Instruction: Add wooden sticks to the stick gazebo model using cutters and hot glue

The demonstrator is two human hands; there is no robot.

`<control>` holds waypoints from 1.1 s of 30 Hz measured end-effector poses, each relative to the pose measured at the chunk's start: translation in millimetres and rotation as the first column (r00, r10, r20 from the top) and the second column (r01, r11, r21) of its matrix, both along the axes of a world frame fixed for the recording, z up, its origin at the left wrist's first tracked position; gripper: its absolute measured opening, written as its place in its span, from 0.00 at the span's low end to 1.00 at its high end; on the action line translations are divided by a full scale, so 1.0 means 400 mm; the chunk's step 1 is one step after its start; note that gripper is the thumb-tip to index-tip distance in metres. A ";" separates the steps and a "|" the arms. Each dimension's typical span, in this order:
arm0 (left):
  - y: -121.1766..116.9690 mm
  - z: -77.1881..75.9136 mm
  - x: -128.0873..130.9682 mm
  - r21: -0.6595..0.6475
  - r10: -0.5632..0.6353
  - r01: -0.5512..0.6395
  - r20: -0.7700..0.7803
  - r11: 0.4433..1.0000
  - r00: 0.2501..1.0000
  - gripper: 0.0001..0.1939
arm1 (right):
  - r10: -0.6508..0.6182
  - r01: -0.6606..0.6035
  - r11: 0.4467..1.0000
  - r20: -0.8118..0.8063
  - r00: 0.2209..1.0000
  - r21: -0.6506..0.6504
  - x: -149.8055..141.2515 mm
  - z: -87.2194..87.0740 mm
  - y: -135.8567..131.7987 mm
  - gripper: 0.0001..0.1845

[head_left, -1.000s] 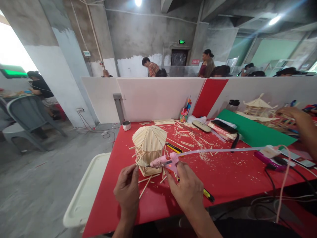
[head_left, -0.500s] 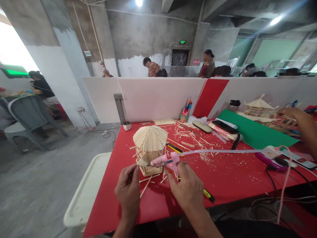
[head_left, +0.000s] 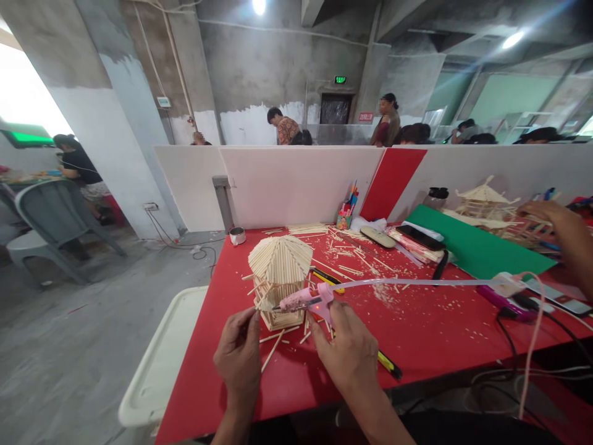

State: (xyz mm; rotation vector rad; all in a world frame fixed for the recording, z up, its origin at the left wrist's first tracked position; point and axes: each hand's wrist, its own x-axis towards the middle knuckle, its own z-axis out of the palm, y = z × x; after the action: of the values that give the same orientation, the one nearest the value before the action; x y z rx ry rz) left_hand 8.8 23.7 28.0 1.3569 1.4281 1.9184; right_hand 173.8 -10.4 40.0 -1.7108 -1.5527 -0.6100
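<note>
A small pavilion of wooden sticks [head_left: 280, 262] with a ribbed, sloping roof stands upright on the red table [head_left: 204, 377]. My right hand [head_left: 348, 346] is closed around the handle of a pink glue gun [head_left: 301, 299], whose nozzle points left at the pavilion's front side. A long, clear glue stick [head_left: 407, 282] runs out of the gun's back to the right. At the pavilion's front left, my left hand [head_left: 238, 346] pinches a thin wooden stick [head_left: 260, 303], close to the nozzle tip. Whether nozzle and stick touch is too small to tell.
Loose sticks [head_left: 273, 349] and shavings lie around the pavilion. Yellow-black cutters [head_left: 389, 364] rest on the table. A tin [head_left: 237, 235], a pen cup [head_left: 344, 219], a green board [head_left: 467, 238] and a power strip [head_left: 504, 301] stand or lie farther off. A co-worker's hand [head_left: 542, 210] is at right.
The glue gun has shifted slightly left, its nozzle nearer my left hand's fingertips. My left hand and the pavilion stay in place.
</note>
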 end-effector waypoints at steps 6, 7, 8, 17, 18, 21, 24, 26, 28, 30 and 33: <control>0.000 0.002 0.002 0.003 -0.005 0.005 0.025 1.000 1.000 0.07 | 0.027 -0.027 0.999 -0.001 1.000 0.021 0.002 -0.001 -0.007 0.20; 0.000 0.001 0.002 0.003 -0.009 0.009 0.025 1.000 1.000 0.07 | 0.025 -0.025 0.999 0.002 1.000 0.022 0.002 -0.001 -0.007 0.20; 0.000 0.001 0.002 0.004 -0.011 0.011 0.025 1.000 1.000 0.07 | 0.019 -0.019 1.000 0.002 1.000 0.021 0.002 0.000 -0.007 0.20; 0.002 -0.003 0.002 0.024 -0.015 0.015 0.021 1.000 1.000 0.07 | 0.023 -0.023 1.000 -0.005 1.000 0.007 -0.003 -0.001 -0.001 0.21; 0.002 -0.003 0.002 0.019 -0.013 0.012 0.021 1.000 1.000 0.07 | 0.023 -0.023 1.000 -0.003 1.000 0.010 -0.003 -0.002 -0.003 0.20; 0.004 -0.006 0.002 0.016 -0.005 0.005 0.021 1.000 1.000 0.08 | 0.023 -0.024 0.999 0.011 1.000 0.028 -0.001 -0.003 -0.006 0.20; 0.005 -0.009 0.000 0.019 -0.009 0.009 0.023 1.000 1.000 0.08 | 0.012 -0.012 1.000 0.008 1.000 0.028 -0.002 0.000 -0.003 0.20; 0.004 -0.009 -0.001 0.018 -0.012 0.012 0.022 1.000 1.000 0.08 | 0.007 -0.007 1.000 -0.001 1.000 0.021 -0.004 0.004 0.001 0.20; 0.003 -0.007 -0.001 0.017 -0.017 0.017 0.021 1.000 1.000 0.07 | 0.014 -0.013 1.000 -0.008 1.000 0.026 -0.007 0.008 0.003 0.20; 0.002 -0.005 -0.001 0.016 -0.020 0.019 0.025 1.000 0.999 0.07 | 0.029 -0.029 0.999 -0.008 1.000 0.037 -0.009 0.010 0.002 0.20; 0.002 -0.004 0.001 0.012 -0.012 0.012 0.030 1.000 0.999 0.07 | 0.045 -0.045 0.998 -0.008 0.999 0.037 -0.009 0.008 -0.003 0.19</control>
State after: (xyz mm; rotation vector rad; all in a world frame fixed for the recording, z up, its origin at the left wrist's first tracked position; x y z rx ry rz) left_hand 9.1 24.3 26.4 1.3327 1.3933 1.9348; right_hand 170.4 -11.5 43.1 -1.6444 -1.5603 -0.6035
